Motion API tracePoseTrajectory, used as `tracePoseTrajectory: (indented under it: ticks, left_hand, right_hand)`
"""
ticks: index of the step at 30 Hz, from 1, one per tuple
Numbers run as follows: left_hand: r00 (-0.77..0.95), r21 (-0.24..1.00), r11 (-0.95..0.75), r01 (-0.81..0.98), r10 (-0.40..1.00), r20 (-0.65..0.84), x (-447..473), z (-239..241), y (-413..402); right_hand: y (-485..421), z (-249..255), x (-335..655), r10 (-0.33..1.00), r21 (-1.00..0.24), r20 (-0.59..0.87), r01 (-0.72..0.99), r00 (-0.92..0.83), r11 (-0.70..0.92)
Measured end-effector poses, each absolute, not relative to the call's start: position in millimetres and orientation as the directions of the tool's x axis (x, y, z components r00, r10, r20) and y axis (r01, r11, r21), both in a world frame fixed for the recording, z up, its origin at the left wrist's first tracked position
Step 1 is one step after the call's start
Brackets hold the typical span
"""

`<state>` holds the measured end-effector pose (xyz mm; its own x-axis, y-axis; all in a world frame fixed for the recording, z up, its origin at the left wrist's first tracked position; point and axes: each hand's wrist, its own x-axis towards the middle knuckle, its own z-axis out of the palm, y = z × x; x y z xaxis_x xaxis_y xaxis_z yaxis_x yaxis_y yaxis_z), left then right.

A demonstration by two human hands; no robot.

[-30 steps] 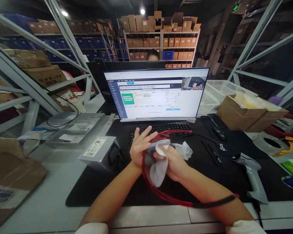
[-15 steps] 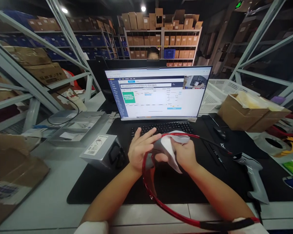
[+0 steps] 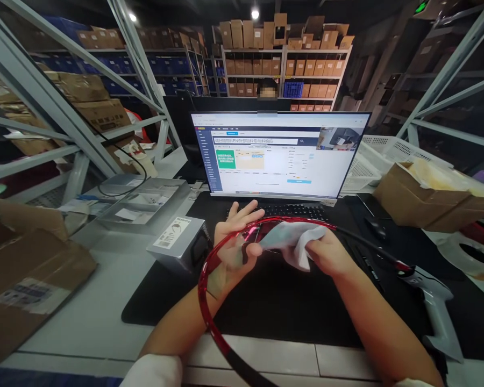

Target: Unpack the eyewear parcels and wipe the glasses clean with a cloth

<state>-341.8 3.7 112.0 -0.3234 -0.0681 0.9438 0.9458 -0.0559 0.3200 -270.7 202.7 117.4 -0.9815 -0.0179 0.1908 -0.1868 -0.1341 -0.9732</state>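
Observation:
Red-framed glasses (image 3: pixel 205 274) with clear lenses and dark temple tips are held above the black desk mat (image 3: pixel 274 306). My left hand (image 3: pixel 237 236) grips their frame, thumb on the near side and fingers stretched out behind. In my right hand (image 3: pixel 333 252) a white cloth (image 3: pixel 292 239) is pinched, and it lies against the lens area between the two hands. The dark far temple runs to the right, toward a grey handheld scanner (image 3: pixel 438 309). Left of my left hand stands a grey box (image 3: pixel 177 242) with a white label.
Behind my hands are a black keyboard (image 3: pixel 298 211) and a lit monitor (image 3: pixel 274 161). A mouse (image 3: pixel 375 228), a tape roll (image 3: pixel 463 252) and an open carton (image 3: pixel 419 191) are at the right. To the left sit a grey tray (image 3: pixel 145 207) and a cardboard box (image 3: pixel 32 279).
The glasses have turned and swung left. The right hand with the cloth has moved to the right, and the cloth is stretched more sideways. The view has shifted a little left.

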Motion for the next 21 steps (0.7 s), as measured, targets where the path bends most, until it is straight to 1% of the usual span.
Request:
tracePoseTrajectory:
  ticks: [1,3,6,8,11,12,14,16,18,19,21]
  left_hand:
    - [-0.349,0.348,-0.03,0.937,-0.049,0.936,-342,112,3]
    - [-0.397,0.397,0.021,0.918,-0.012,0.918,-342,111,1]
    - [-0.391,0.391,0.031,0.92,0.029,0.92,-341,110,2]
    - [-0.365,0.367,-0.023,0.93,0.048,0.93,-340,109,6]
    - [-0.323,0.332,-0.125,0.935,0.087,0.942,-340,109,14]
    - [-0.299,0.314,-0.133,0.94,0.12,0.947,-341,109,16]
    - [-0.215,0.241,-0.109,0.964,0.21,0.954,-343,111,17]
    - [-0.122,0.146,-0.065,0.987,0.283,0.951,-345,113,16]
    - [-0.083,0.096,-0.031,0.995,0.277,0.957,-346,115,12]
    - [-0.099,0.106,-0.018,0.994,0.246,0.964,-346,115,10]
    - [-0.19,0.194,-0.006,0.981,0.158,0.969,-345,116,5]
  right_hand:
    - [197,118,-269,-0.055,-0.975,0.189,-0.18,-0.981,-0.131]
    - [189,120,-265,-0.083,-0.974,0.198,-0.187,-0.977,-0.127]
    - [179,125,-262,-0.114,-0.971,0.228,-0.217,-0.967,-0.105]
    - [174,126,-262,-0.101,-0.971,0.232,-0.225,-0.967,-0.084]
    - [168,125,-263,0.002,-0.974,0.219,-0.218,-0.976,-0.065]
    - [167,123,-264,0.04,-0.976,0.207,-0.209,-0.978,-0.062]
    - [168,120,-265,0.085,-0.98,0.172,-0.179,-0.981,-0.085]
    - [171,117,-268,0.074,-0.98,0.135,-0.144,-0.988,-0.138]
    - [177,115,-272,0.023,-0.974,0.121,-0.123,-0.992,-0.192]
    - [182,114,-274,-0.012,-0.97,0.119,-0.113,-0.993,-0.217]
    - [194,114,-279,-0.062,-0.96,0.114,-0.094,-0.992,-0.266]
